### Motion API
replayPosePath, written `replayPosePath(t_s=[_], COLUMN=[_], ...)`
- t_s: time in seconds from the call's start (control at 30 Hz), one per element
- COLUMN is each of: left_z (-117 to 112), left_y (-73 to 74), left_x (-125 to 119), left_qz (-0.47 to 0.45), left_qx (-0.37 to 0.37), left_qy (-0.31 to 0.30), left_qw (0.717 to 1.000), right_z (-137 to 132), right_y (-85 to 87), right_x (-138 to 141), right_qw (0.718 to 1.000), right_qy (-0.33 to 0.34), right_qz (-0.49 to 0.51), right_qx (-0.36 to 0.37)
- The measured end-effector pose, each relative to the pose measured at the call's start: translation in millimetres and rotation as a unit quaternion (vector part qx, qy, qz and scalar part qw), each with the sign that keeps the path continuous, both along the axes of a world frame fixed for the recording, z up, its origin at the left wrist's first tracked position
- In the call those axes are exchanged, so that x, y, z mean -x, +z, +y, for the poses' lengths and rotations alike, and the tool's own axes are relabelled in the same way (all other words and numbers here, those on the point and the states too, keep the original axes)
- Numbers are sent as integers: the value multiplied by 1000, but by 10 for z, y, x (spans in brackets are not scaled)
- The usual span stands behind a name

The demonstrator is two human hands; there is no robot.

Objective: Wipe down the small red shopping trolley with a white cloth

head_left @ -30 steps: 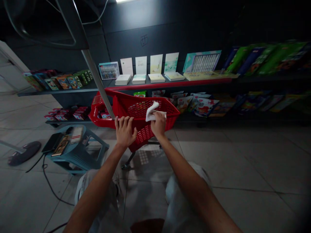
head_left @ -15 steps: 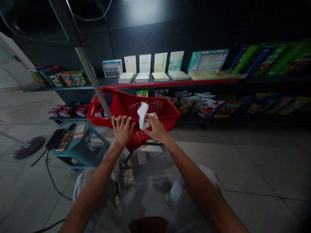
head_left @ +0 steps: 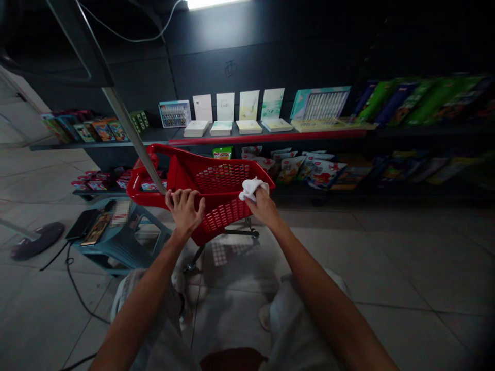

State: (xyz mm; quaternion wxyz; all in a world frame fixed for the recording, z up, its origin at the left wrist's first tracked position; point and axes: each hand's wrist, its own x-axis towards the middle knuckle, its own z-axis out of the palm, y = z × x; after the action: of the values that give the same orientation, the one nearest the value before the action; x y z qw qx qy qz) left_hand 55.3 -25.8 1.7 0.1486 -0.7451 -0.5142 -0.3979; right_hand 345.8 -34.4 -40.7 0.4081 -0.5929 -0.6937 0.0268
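white cloth (head_left: pixel 252 187) bunched in right grip (head_left: pixel 264 207), atop cart rim (head_left: pixel 221 192)

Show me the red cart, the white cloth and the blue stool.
cart (head_left: pixel 222 178), head view, on its mesh wall.
cloth (head_left: pixel 252 188), head view, on its bunched middle.
stool (head_left: pixel 119 243), head view, on its seat's front part.

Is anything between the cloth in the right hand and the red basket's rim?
Nothing visible. The right hand holds the cloth right at the basket rim's right corner; the left hand grips the rim further left, apart from it.
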Motion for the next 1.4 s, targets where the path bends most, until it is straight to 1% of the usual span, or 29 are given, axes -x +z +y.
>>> replayPosePath(t_s=[0.07,0.1,0.23,0.27,0.33,0.43,0.6,0.67,0.7,0.8,0.9,1.0,1.13,1.2,1.3,1.4], left_z=[-4,-5,-7,-5,2,18,15,1,-6,-13,9,48,94,110,123,123], left_y=[6,8,6,4,0,-3,-7,-10,-12,-21,-38,-60,-76,-72,-61,-57], left_x=[4,5,0,-2,-5,-5,-3,-2,-1,8,22,37,69,93,134,160], left_qz=[6,9,17,17,17,16,19,21,23,29,34,44,61,65,64,64], left_qx=[-1,-2,-8,-8,-5,-8,-9,-9,-8,-5,-9,-20,-37,-33,-15,-8], left_qy=[0,1,11,13,16,22,19,17,16,16,13,13,9,3,-11,-20], left_qw=[1000,1000,1000,1000,1000,1000,1000,1000,1000,999,999,999,997,997,998,998], right_z=[51,68,71,62,44,45,110,155,180,253,297,319,350,366,375,357], right_y=[16,26,102,128,177,230,237,210,192,132,76,26,-33,-68,-128,-184], right_x=[167,276,761,864,1015,1095,1025,989,967,864,670,388,-106,-377,-728,-919], right_qw=[1000,999,986,981,977,978,974,977,981,992,993,989,983,983,991,995], right_qy=[6,23,136,155,168,171,198,189,173,99,43,13,-26,-46,-60,-66], right_qz=[-1,-9,-71,-84,-96,-90,-90,-82,-75,-73,-111,-149,-182,-170,-103,-31], right_qx=[-28,-41,-73,-78,-86,-82,-64,-51,-42,-16,-9,-7,24,43,59,61])
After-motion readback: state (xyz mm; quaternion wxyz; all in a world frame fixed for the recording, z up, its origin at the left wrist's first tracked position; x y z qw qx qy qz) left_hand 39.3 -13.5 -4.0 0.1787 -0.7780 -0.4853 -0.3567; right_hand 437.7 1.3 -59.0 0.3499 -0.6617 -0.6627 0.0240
